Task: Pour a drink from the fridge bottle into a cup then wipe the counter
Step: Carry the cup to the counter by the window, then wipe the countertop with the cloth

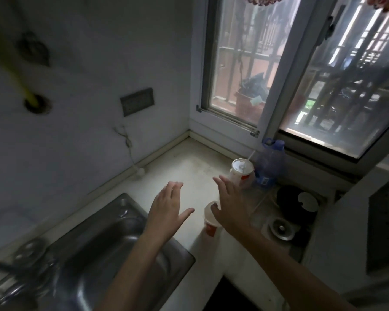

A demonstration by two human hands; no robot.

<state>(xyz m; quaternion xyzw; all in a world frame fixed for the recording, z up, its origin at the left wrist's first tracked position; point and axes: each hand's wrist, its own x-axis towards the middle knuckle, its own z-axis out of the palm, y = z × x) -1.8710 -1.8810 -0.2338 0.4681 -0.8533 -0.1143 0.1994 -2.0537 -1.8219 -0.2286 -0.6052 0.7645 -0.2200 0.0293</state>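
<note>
A small white and red paper cup (pixel 210 223) stands open on the pale counter (pixel 189 173), partly hidden under my right hand (pixel 230 205). That hand hovers over it with fingers spread and holds nothing. My left hand (pixel 166 209) floats open over the counter just left of the cup, beside the sink. Further back, a taller white and red cup with a lid and straw (pixel 241 170) stands next to a clear bottle with a blue cap and blue label (pixel 270 164), under the window.
A steel sink (pixel 112 239) lies at the lower left with a tap (pixel 27 265) at its corner. A gas hob (pixel 296 205) with a round burner sits right of the cups. A wall socket (pixel 137 101) and a plugged cable are on the left wall.
</note>
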